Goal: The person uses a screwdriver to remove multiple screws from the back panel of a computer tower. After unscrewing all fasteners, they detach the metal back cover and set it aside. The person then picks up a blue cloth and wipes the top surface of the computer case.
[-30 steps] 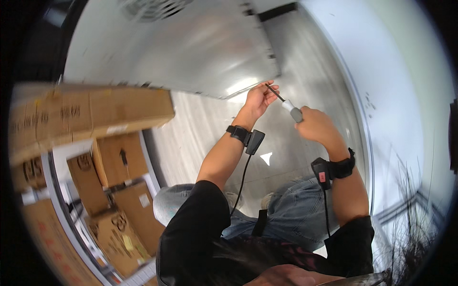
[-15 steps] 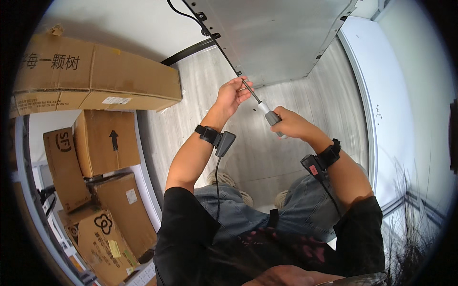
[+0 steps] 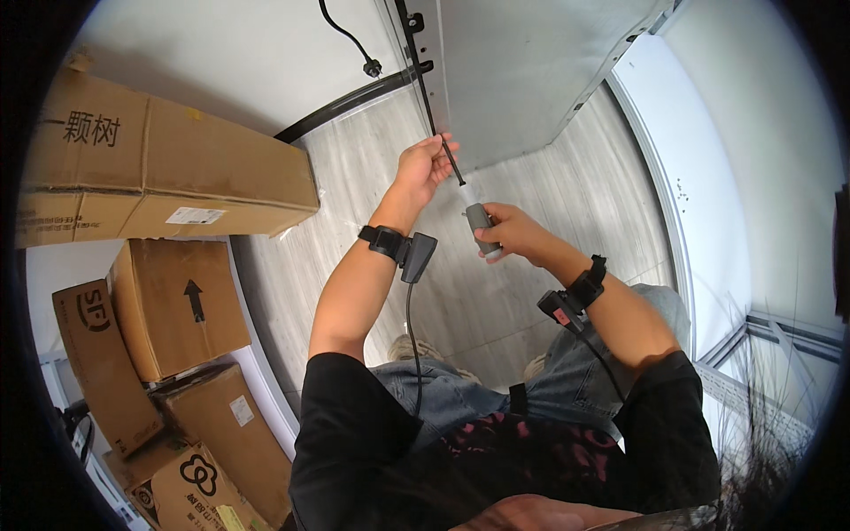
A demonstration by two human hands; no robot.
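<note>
While the right hand (image 3: 513, 232) wraps its fingers tight round the grey handle of a screwdriver (image 3: 479, 227), the left hand (image 3: 423, 164) pinches the thin dark shaft near its upper end, fingers curled, thumb against the metal. Tool sits tilted between both hands, above the pale plank floor (image 3: 328, 203), tip pointing up toward a grey metal panel (image 3: 522, 62). Both wrists carry black strapped devices with cables. Cardboard boxes (image 3: 177, 301) stacked at the person's left, well apart.
</note>
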